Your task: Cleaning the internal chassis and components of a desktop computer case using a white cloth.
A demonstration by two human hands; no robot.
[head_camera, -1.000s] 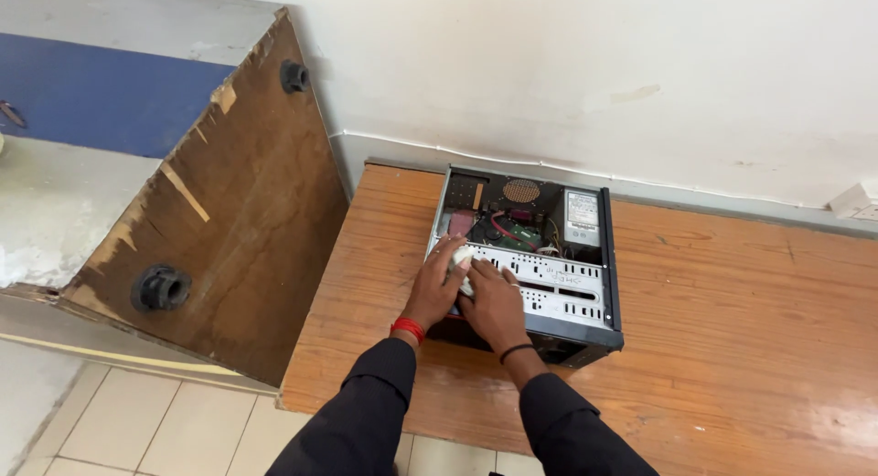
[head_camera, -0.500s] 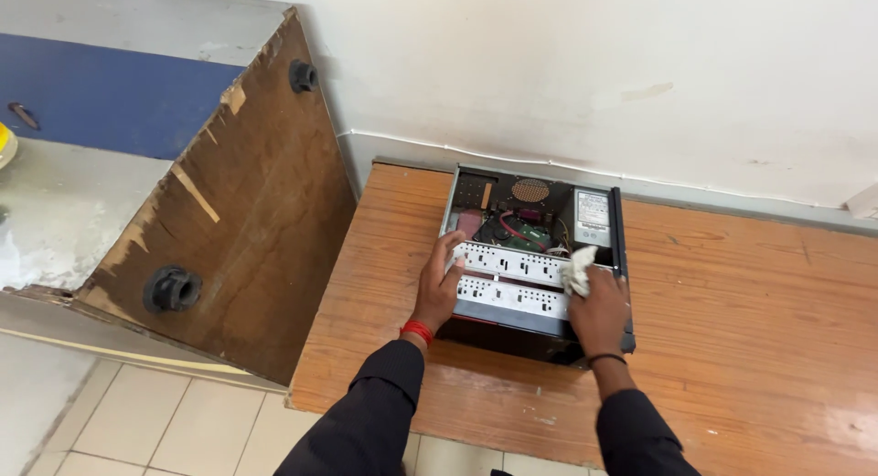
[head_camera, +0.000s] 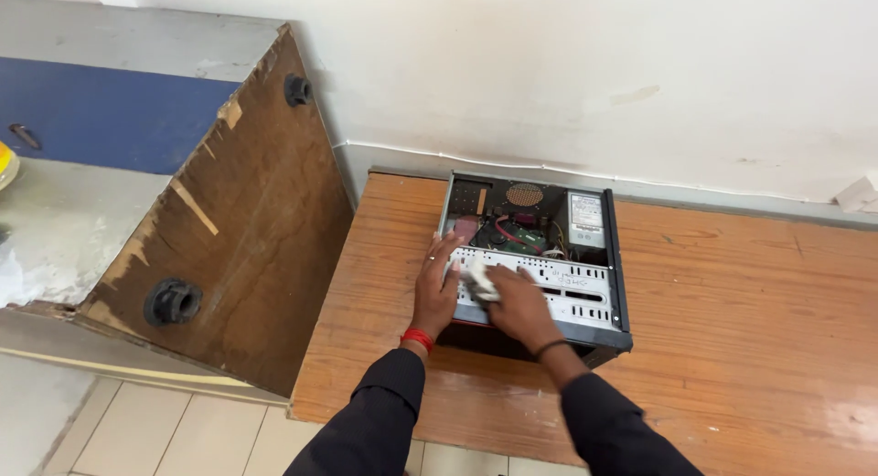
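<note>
- Open computer case [head_camera: 599,334]: lies on its side on the wooden table [head_camera: 732,330], open face up. Long axis runs from the table's near edge toward the wall [head_camera: 549,64]; back panel w/ round fan grille [head_camera: 524,193] at the wall end, front end toward the person.
- White perforated drive cage [head_camera: 572,288]: spans the case crosswise, over the near half of the case.
- Power supply [head_camera: 584,218]: grey box, far-right corner of the case; red cables & green board [head_camera: 512,234] to its left.
- Left hand [head_camera: 435,288]: flat on the case's left edge, fingers spread over the cage's left end; grips nothing. Red band on wrist.
- Right hand [head_camera: 519,304]: fingers curled on a white cloth [head_camera: 478,279], pressing it to the cage's left part, just beside the left hand. Dark band on wrist.
- Brown board w/ black round fittings [head_camera: 238,220]: leans left of the case, beyond the table's left edge.
- Tiled floor [head_camera: 146,430]: below the board, near-left of the case.
</note>
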